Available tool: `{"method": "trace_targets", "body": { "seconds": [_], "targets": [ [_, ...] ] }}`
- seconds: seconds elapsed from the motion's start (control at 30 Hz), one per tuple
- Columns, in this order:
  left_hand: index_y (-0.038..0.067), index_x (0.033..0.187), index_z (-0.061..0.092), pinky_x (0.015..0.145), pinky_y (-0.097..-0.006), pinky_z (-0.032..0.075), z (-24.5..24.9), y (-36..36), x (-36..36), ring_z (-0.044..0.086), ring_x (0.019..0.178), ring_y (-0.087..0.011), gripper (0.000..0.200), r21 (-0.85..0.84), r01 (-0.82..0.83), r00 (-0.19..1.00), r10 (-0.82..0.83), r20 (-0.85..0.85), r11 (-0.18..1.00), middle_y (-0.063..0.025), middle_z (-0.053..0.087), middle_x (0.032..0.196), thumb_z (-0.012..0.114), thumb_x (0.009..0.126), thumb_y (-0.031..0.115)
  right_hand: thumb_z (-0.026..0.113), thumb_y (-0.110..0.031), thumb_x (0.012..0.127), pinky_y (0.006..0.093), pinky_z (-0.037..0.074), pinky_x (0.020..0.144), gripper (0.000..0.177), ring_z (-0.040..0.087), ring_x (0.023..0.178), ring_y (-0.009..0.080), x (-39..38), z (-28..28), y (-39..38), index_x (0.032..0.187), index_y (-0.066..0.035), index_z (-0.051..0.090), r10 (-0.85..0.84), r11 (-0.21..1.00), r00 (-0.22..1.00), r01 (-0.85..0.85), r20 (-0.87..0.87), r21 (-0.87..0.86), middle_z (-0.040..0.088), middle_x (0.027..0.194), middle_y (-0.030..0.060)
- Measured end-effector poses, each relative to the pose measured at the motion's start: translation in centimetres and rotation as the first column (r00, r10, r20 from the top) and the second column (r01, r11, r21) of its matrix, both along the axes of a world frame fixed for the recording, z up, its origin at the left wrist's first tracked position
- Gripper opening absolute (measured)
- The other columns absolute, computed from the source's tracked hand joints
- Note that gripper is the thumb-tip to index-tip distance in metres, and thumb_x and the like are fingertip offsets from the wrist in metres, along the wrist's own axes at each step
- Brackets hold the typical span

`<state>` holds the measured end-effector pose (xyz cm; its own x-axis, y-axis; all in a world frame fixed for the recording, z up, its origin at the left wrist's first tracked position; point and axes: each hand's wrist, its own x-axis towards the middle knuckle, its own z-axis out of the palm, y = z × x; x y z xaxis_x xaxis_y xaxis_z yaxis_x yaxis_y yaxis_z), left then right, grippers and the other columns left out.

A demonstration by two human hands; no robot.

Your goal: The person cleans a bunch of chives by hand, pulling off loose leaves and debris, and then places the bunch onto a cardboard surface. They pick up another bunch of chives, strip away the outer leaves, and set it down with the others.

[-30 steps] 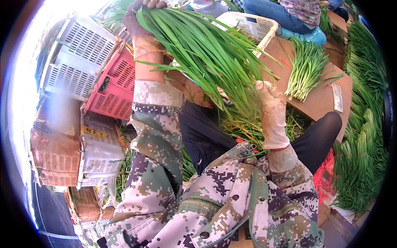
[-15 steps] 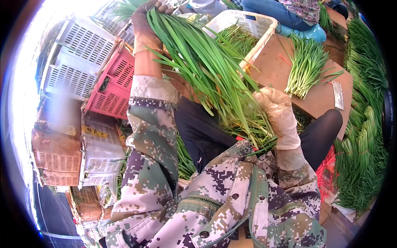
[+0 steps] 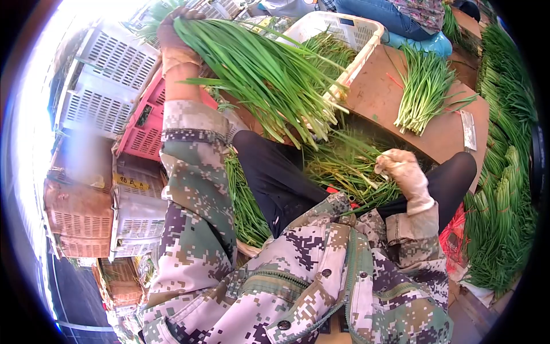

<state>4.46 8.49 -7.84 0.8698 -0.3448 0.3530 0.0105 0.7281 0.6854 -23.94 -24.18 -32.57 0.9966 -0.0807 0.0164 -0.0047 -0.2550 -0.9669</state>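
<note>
My left hand (image 3: 179, 39), gloved, is closed round the leafy end of a long bunch of green stalks (image 3: 258, 71), held up at the upper left. The pale cut ends of the bunch fan out toward the middle. My right hand (image 3: 401, 172), in a dirty light glove, is curled with its fingertips pinched on thin green leaves, just above the loose stalks (image 3: 355, 172) between my knees. Right of the bunch, a smaller bundle of greens (image 3: 425, 94) lies on a brown board (image 3: 372, 86).
A white basket (image 3: 375, 34) with greens stands behind the board. White crates (image 3: 109, 63), a pink crate (image 3: 150, 123) and brownish crates (image 3: 79, 200) are stacked at the left. Tied green bundles (image 3: 504, 189) line the right side. Another person in jeans (image 3: 375, 16) sits at the top.
My left hand has moved left with the bunch, whose cut ends have swung up and left, away from my right hand. My right hand has shifted down and slightly right.
</note>
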Motion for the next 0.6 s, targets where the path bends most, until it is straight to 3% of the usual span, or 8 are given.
{"method": "trace_targets", "body": {
  "seconds": [0.03, 0.07, 0.13, 0.2, 0.27, 0.37, 0.53, 0.6],
  "targets": [
    [0.003, 0.071, 0.047, 0.067, -0.0333, 0.04, 0.3, 2.2, 5.3, 0.043, 0.064, -0.0226, 0.015, 0.033, -0.145, 0.987, 0.142, 0.082, 0.989, -0.0063, 0.044, 0.066, 0.044, 0.085, 0.01, 0.057, -0.023, 0.085, 0.0333, 0.052, 0.063, 0.02, 0.063, 0.064, 0.0233, 0.6, -4.3, 0.4, 0.078, -0.009, 0.069, -0.064, 0.805, 0.968, -0.094, -0.244, -0.586, 0.067, 0.076, 0.012],
    [0.003, 0.071, 0.047, 0.067, -0.0333, 0.04, 0.8, 2.4, 5.5, 0.043, 0.064, -0.0226, 0.015, 0.033, -0.136, 0.987, 0.133, 0.089, 0.99, -0.0063, 0.044, 0.066, 0.044, 0.085, 0.01, 0.055, -0.025, 0.081, 0.0382, 0.054, 0.071, 0.02, 0.065, 0.071, 0.031, 0.8, -5.0, 1.7, 0.078, -0.013, 0.07, -0.041, 0.469, 0.921, -0.325, -0.388, -0.821, 0.067, 0.081, 0.0164],
    [0.003, 0.07, 0.046, 0.067, -0.0335, 0.04, 1.7, 2.6, 5.2, 0.042, 0.064, -0.0215, 0.017, -0.073, 0.025, 0.997, -0.019, 0.077, 0.997, -0.0063, 0.044, 0.066, 0.042, 0.085, 0.01, 0.058, -0.025, 0.076, 0.0394, 0.052, 0.074, 0.017, 0.065, 0.079, 0.0302, -0.2, -7.5, 2.2, 0.08, -0.012, 0.07, 0.175, 0.465, 0.877, -0.474, -0.447, -0.748, 0.067, 0.082, 0.0155],
    [0.004, 0.068, 0.043, 0.066, -0.0334, 0.04, 2.7, 2.5, 5.1, 0.041, 0.063, -0.0205, 0.019, -0.031, -0.037, 0.992, 0.04, 0.116, 0.999, -0.0056, 0.042, 0.065, 0.04, 0.086, 0.01, 0.059, -0.024, 0.079, 0.0402, 0.05, 0.077, 0.018, 0.064, 0.083, 0.0295, 0.1, -6.2, 3.2, 0.087, -0.011, 0.068, 0.057, 0.444, 0.908, -0.396, -0.415, -0.804, 0.067, 0.085, 0.0147],
    [0.005, 0.068, 0.042, 0.066, -0.0332, 0.039, 2.6, 2.2, 4.6, 0.04, 0.063, -0.0203, 0.019, -0.022, -0.079, 0.989, 0.081, 0.123, 0.997, -0.0053, 0.041, 0.065, 0.04, 0.086, 0.01, 0.059, -0.021, 0.081, 0.04, 0.049, 0.074, 0.014, 0.063, 0.079, 0.029, 1.3, -2.3, 4.5, 0.089, -0.01, 0.065, 0.053, 0.505, 0.955, 0.225, 0.291, -0.833, 0.065, 0.085, 0.0119],
    [0.005, 0.068, 0.041, 0.065, -0.033, 0.039, 3.0, 1.2, 3.6, 0.04, 0.062, -0.02, 0.019, -0.028, -0.109, 0.984, 0.112, 0.137, 0.994, -0.0049, 0.04, 0.064, 0.04, 0.087, 0.01, 0.062, -0.015, 0.081, 0.0398, 0.049, 0.07, 0.008, 0.06, 0.077, 0.0277, 3.4, 1.8, 6.0, 0.085, -0.009, 0.063, 0.008, 0.742, 0.784, 0.411, 0.621, -0.529, 0.062, 0.082, 0.0093],
    [0.006, 0.068, 0.04, 0.065, -0.0327, 0.038, 2.9, 0.0, 2.6, 0.039, 0.062, -0.0195, 0.02, -0.025, -0.136, 0.978, 0.138, 0.155, 0.99, -0.0043, 0.039, 0.064, 0.04, 0.087, 0.01, 0.069, -0.015, 0.076, 0.0374, 0.048, 0.078, 0.02, 0.06, 0.085, 0.0274, 5.3, 3.2, 8.2, 0.094, -0.009, 0.063, -0.138, 0.872, 0.802, 0.377, 0.581, -0.312, 0.062, 0.088, 0.0096],
    [0.006, 0.068, 0.039, 0.065, -0.0325, 0.038, 3.0, -0.3, 2.3, 0.038, 0.061, -0.0193, 0.02, -0.04, -0.13, 0.977, 0.135, 0.164, 0.991, -0.004, 0.038, 0.064, 0.039, 0.088, 0.01, 0.068, -0.017, 0.078, 0.0372, 0.048, 0.082, 0.029, 0.059, 0.09, 0.0292, 6.6, 4.9, 9.3, 0.105, -0.008, 0.061, -0.246, 0.728, 0.602, 0.632, 0.759, -0.265, 0.061, 0.098, 0.0117]
  ]
}}
